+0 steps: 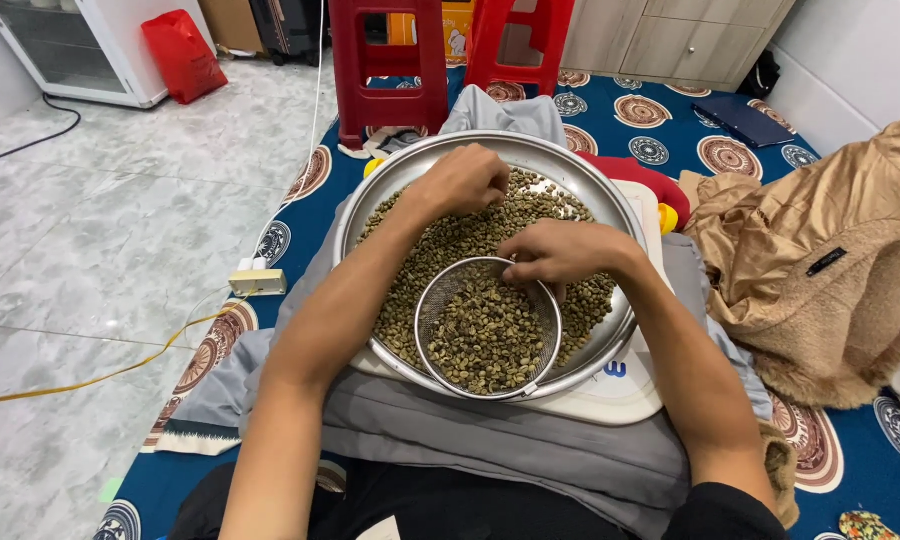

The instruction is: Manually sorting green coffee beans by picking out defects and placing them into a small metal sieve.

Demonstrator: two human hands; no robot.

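1. A wide, round, shiny steel basin is seen resting on a pale board over grey cloth; its near rim is partly covered by the forearms.
2. The basin is filled with small greenish-brown beans, too small to be told apart singly.
3. A smaller round wire-mesh sieve is set inside the basin at its near side, and more of the same beans are held in it.
4. The left hand is laid on the beans at the far side of the basin; its fingers are curled together, but whether any bean is pinched cannot be told, since the fingertips are hidden under the hand.
5. The right hand is placed at the far rim of the sieve, fingers bent downward and close together; whether the rim or the beans are gripped cannot be told.
6. A tan fleece-lined garment is heaped at the right, cut off by the frame edge.
7. Two red plastic stools are seen beyond the basin, their tops cut off.
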